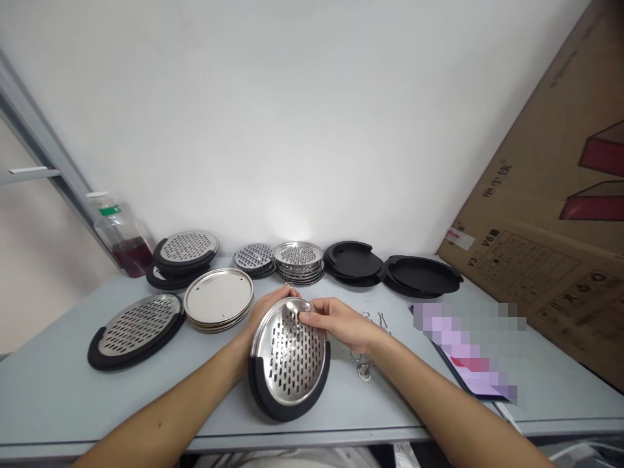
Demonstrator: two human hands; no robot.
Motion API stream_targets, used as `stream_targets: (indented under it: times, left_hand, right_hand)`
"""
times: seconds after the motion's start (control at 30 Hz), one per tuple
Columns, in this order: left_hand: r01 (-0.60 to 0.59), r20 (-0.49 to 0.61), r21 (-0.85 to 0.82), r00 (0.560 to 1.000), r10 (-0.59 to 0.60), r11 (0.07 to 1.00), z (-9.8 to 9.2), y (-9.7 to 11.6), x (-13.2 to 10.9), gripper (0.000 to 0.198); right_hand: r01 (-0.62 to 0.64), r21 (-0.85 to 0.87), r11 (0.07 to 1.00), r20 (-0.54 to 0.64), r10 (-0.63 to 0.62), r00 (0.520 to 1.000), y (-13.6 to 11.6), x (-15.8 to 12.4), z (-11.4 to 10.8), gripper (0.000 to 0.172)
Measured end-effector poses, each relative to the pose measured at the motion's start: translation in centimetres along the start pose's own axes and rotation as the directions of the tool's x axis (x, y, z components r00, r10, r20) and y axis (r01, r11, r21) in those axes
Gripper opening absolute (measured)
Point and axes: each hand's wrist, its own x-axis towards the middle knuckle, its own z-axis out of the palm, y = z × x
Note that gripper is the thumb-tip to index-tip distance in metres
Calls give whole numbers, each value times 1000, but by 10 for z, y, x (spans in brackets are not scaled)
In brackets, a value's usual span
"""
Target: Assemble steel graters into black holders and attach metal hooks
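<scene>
While the right hand [344, 323] gripped a slotted disc [296, 356], the left hand [264, 308] lay mostly hidden behind it

As the disc leaned back above the front part of the worktop [58, 390], its shiny face turned to the wearer, the right thumb pressed on that face near the top and the other right fingers curled at the edge. A small ring [288, 285] showed at the left fingertips; whether the left fingers were closed on the disc could not be told. A black holder [257, 380] wrapped the disc's lower rim.

Beside the right wrist lay loose metal rings [364, 371], and farther right a flat device [475, 370] with a blurred-out screen, a white cable [508, 416] just below it. To the left stood a stack of plain metal plates [219, 297], with another slotted disc in a black holder [141, 325] beside it.

Farther back, more holders with slotted discs [189, 247] were piled at left. Two stacks of small perforated discs [298, 254] came next, followed by black round holders [353, 261] in two piles. A clear bottle [130, 255] of dark red liquid stood at the far left, and a large carton [531, 279] rose along the right side.
</scene>
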Motion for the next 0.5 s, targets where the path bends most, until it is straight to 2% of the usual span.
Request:
stream_targets:
  times: [0.17,0.27,0.37,0.5]
  left_hand:
    - [62,-6,175,998,-62,983,-2,9,2,19]
    - [88,-33,254,996,-82,963,-5,12,6,15]
    - [81,-55,309,996,-67,948,-8,11,7,17]
    - [19,-67,405,998,9,914,-11,10,8,24]
  right_hand:
    - [8,44,999,54,-11,998,-2,-4,4,35]
    - [-7,8,1000,20,7,1000,-1,-4,5,34]
    - [-45,-41,998,-29,44,999,-1,-3,4,34]
    - [-74,-34,997,-33,73,997,-2,-3,6,36]
